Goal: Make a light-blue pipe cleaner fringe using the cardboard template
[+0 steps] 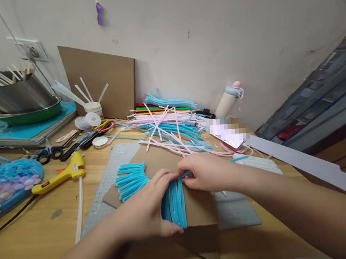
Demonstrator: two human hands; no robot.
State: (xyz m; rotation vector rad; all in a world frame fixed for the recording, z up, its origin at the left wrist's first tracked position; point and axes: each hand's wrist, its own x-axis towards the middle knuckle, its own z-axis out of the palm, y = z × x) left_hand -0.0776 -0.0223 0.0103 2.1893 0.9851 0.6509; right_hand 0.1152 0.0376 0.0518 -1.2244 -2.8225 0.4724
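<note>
Blue pipe cleaners (133,181) are bent into a fan of loops that runs across a piece of brown cardboard (200,204). My left hand (150,204) lies over the middle of the fan, its thumb at the lower ends and its fingers at the upper edge, pressing the loops. At the top right of the row, my right hand (204,170) pinches a blue pipe cleaner whose tail (237,159) sticks out to the right behind the wrist. My palm hides the central loops. The cardboard rests on a grey cutting mat (98,205).
Behind lies a heap of pink and blue pipe cleaners (167,126). On the left are a yellow glue gun (62,176), black scissors (48,152) and a metal pot (19,93). A phone (228,135) and a bottle (227,102) stand at the back right.
</note>
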